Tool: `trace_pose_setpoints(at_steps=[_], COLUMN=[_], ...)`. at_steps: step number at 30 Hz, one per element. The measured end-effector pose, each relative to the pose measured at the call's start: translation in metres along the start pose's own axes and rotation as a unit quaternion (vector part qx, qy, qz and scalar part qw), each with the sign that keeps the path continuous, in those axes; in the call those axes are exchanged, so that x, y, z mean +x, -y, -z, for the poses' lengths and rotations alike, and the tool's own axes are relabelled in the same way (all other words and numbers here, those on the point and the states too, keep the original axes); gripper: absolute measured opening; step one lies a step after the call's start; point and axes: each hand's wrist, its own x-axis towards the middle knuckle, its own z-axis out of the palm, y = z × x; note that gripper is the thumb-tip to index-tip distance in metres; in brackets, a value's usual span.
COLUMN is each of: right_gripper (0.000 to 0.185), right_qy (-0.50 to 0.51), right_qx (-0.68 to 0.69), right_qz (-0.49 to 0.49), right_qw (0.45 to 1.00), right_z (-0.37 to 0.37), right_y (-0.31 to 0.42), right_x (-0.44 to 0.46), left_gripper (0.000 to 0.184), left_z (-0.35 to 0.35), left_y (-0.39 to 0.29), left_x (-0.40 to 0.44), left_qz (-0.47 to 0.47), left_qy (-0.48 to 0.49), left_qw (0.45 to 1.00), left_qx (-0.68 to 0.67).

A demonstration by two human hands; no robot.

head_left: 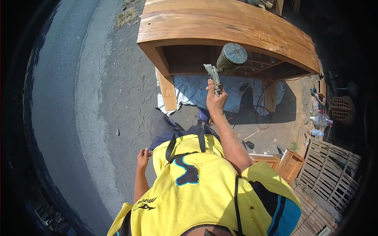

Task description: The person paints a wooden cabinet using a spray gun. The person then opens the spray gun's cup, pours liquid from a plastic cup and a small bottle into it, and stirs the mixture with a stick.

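From my remote seat I'm seeing the road (59, 118) running along the far left, then the left hand (143, 158) hanging low, its fingers loosely curling around nothing I can see. Next, the wooden bench (232, 23) is filling the top — its upper face is showing a fairly even warm brown, so I'm judging that part well along, though I'm not able to tell whether it's carrying a fresh coat. The paler legs and shadowed inside are looking less certain, and may be what is remaining. White cloth (193, 88) is lying beneath. The right hand (217, 101) is grasping the spray gun (214, 76), with its cup (232, 58) sitting in front of the bench's dark opening. Farther right, a thin hose (263, 126) is looping near a leg — I'm counting it and the cloth as snags underfoot. Wooden drawers (292, 164), plastic bottles (321, 120), a woven basket (341, 107) and a slatted crate (328, 163) are crowding the right side, narrowing the walkway there.
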Motion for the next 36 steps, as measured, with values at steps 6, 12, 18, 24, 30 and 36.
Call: trace_pose_setpoints(at_steps=[6, 12, 18, 24, 30, 36], right_gripper=[0.053, 0.058, 0.054, 0.051, 0.058, 0.057], right_qy=[-0.167, -0.098, -0.033, -0.024, -0.149, -0.241], right_qx=[-0.044, -0.048, 0.009, 0.025, -0.077, -0.19], right_qz=[-0.026, -0.05, -0.014, 0.016, -0.08, -0.004], right_qw=[0.985, 0.993, 0.999, 0.999, 0.983, 0.952], right_z=[-0.009, -0.092, -0.175, -0.212, -0.153, -0.112], right_y=[0.004, 0.053, 0.119, 0.151, 0.147, 0.15], right_x=[-0.009, -0.06, -0.113, -0.119, -0.084, -0.053], left_gripper=[0.048, 0.043, 0.033, 0.028, 0.029, 0.035], left_z=[0.099, 0.24, 0.282, 0.288, 0.329, 0.344], left_y=[0.075, -0.008, -0.064, -0.005, 0.039, 0.038], left_x=[0.093, 0.221, 0.235, 0.25, 0.204, 0.185], left_qz=[0.014, -0.137, -0.185, -0.166, -0.069, 0.042], left_qy=[0.051, 0.098, 0.117, 0.191, 0.171, 0.113], left_qw=[0.997, 0.966, 0.969, 0.944, 0.965, 0.978], left_qx=[0.052, 0.197, 0.117, 0.21, 0.189, 0.169])
